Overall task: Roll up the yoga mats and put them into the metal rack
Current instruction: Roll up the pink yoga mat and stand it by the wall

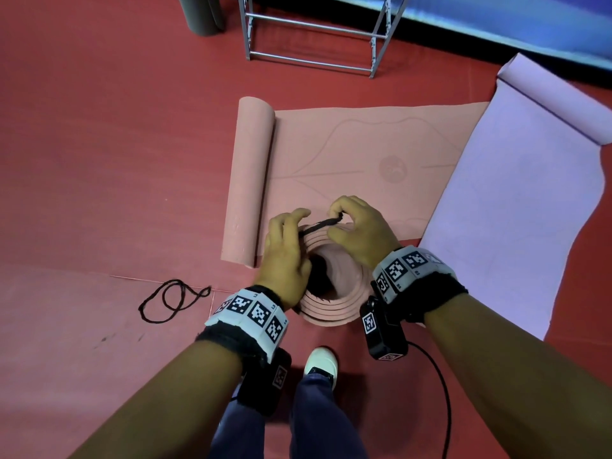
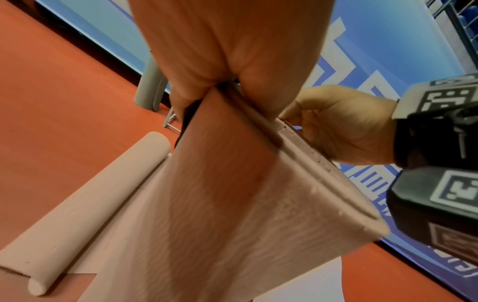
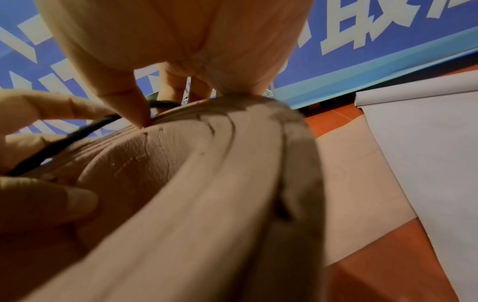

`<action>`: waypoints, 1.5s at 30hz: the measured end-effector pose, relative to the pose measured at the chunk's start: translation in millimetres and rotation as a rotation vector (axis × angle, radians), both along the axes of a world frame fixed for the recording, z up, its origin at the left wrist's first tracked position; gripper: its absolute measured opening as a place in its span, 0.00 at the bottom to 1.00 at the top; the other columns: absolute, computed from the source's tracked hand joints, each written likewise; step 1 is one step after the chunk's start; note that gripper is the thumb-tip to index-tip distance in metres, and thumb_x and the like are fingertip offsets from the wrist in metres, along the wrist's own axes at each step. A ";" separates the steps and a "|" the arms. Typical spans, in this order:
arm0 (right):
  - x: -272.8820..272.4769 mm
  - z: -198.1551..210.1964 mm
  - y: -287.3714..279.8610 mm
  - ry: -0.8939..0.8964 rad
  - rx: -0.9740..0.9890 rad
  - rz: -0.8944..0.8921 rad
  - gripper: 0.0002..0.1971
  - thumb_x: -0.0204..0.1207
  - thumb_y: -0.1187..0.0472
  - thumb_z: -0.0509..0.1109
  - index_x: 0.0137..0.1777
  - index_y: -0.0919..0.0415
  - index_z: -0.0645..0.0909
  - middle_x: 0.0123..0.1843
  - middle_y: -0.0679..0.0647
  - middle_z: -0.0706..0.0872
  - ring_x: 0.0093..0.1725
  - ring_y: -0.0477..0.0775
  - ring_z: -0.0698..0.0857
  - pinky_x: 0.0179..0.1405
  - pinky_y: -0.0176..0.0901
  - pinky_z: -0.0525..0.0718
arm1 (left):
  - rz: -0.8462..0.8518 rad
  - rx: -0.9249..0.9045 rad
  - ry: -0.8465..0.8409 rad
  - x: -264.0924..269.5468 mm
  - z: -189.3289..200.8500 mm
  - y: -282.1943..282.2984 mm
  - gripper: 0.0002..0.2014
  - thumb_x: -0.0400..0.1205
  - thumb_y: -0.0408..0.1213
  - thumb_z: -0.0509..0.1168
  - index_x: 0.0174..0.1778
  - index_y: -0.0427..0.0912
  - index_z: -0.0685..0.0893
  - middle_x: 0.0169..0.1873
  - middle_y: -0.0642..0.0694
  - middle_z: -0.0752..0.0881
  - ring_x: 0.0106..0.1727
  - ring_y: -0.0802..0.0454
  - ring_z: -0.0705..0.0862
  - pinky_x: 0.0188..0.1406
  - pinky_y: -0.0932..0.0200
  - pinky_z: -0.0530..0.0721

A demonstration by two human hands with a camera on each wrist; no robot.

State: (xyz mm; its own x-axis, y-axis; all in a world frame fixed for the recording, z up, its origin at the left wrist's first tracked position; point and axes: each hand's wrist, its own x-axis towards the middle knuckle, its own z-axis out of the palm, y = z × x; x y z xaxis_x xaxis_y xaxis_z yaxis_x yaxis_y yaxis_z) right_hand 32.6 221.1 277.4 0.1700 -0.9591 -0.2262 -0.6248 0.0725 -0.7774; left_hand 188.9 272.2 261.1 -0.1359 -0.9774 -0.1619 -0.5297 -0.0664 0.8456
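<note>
Grey roll [image 1: 200,14]: a grey rolled mat is seen standing at the far left, near the wall.
Loose cord [image 1: 172,301]: a black cord is left in loops on the red floor [image 1: 99,127], left of the hands.
Half-rolled pink mat [image 1: 347,167]: it is spread flat on the floor, with its left end wound into a thick roll [image 1: 248,180]; faint line patterns and a round emblem are seen on the flat part.
Left hand [image 1: 286,256]: a pinching grip is made on one end of a black tie cord [image 1: 319,225]; the fingers are curled round it.
Rolled pink mat [image 1: 331,293]: it is held upright on the floor between the hands, just in front of the white shoe [image 1: 321,362]; its top end shows as concentric pink layers round an open core, matte and slightly textured, with worn, speckled edges in the left wrist view.
Right hand [image 1: 359,226]: the other end of the tie cord is pinched between thumb and fingers, just above the roll's top rim; the cord is stretched between both hands.
Metal rack [image 1: 314,34]: a silver tube frame is stood on the floor beyond the mats, well apart from the held roll.
Lilac mat [image 1: 516,207]: it is laid out at the right, its far end curled, one edge overlapping the pink mat.
</note>
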 end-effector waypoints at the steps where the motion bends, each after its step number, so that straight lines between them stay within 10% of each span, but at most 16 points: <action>1: -2.9 0.0 0.7 -0.005 -0.016 -0.024 0.07 0.62 0.59 0.68 0.37 0.62 0.77 0.40 0.55 0.79 0.42 0.55 0.77 0.42 0.36 0.72 | 0.013 0.002 -0.008 0.0 -0.9 -0.9 0.36 0.70 0.15 0.62 0.76 0.37 0.68 0.68 0.38 0.68 0.70 0.41 0.71 0.76 0.54 0.67; 17: -50.1 10.4 18.4 0.163 -0.012 0.152 0.20 0.76 0.55 0.75 0.27 0.51 0.70 0.25 0.42 0.71 0.41 0.39 0.69 0.39 0.28 0.67 | 0.043 0.044 -0.036 -4.4 -0.7 -15.8 0.21 0.77 0.19 0.63 0.66 0.37 0.73 0.57 0.44 0.76 0.60 0.47 0.75 0.55 0.68 0.67; 23: -60.6 9.9 36.5 0.044 0.179 -0.065 0.25 0.84 0.54 0.62 0.25 0.65 0.72 0.23 0.49 0.74 0.30 0.45 0.71 0.38 0.39 0.69 | 0.065 0.072 -0.073 -6.0 -1.2 -26.1 0.25 0.75 0.18 0.62 0.67 0.39 0.72 0.60 0.39 0.77 0.61 0.42 0.76 0.60 0.60 0.71; 30: -58.7 26.4 21.4 0.185 0.365 -0.090 0.24 0.79 0.55 0.64 0.19 0.56 0.76 0.17 0.47 0.76 0.23 0.45 0.75 0.33 0.41 0.74 | 0.143 0.019 -0.070 -13.0 1.1 -33.8 0.32 0.70 0.12 0.56 0.70 0.40 0.69 0.66 0.38 0.70 0.63 0.42 0.74 0.66 0.56 0.73; 37: -62.3 37.1 23.1 0.122 0.644 -0.018 0.17 0.78 0.53 0.70 0.33 0.64 0.86 0.20 0.49 0.83 0.21 0.45 0.80 0.34 0.37 0.78 | 0.087 -0.015 -0.124 -18.1 -0.7 -42.2 0.24 0.65 0.11 0.53 0.50 0.38 0.77 0.74 0.37 0.65 0.68 0.40 0.74 0.69 0.58 0.72; 42: -61.5 40.1 29.1 0.169 0.850 -0.032 0.29 0.76 0.37 0.69 0.45 0.68 0.87 0.32 0.55 0.90 0.26 0.49 0.87 0.37 0.39 0.84 | 0.098 -0.080 -0.097 -16.6 -5.8 -43.9 0.21 0.62 0.11 0.53 0.36 0.42 0.74 0.72 0.37 0.70 0.67 0.47 0.73 0.61 0.72 0.63; 45: -56.5 38.2 38.0 0.147 0.963 -0.033 0.34 0.74 0.30 0.65 0.53 0.65 0.85 0.39 0.54 0.93 0.31 0.51 0.90 0.22 0.32 0.78 | 0.085 -0.102 -0.101 -13.7 -9.4 -44.8 0.19 0.61 0.11 0.52 0.35 0.38 0.76 0.70 0.36 0.72 0.65 0.45 0.75 0.62 0.70 0.64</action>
State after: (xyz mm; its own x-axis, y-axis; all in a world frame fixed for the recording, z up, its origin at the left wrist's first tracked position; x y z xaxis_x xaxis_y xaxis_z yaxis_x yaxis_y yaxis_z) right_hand -23.9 259.2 315.6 0.0541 -0.3567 -0.9327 -0.6970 0.6553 -0.2910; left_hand 175.2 227.4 251.7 -0.0396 -0.9968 -0.0701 -0.6087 -0.0316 0.7928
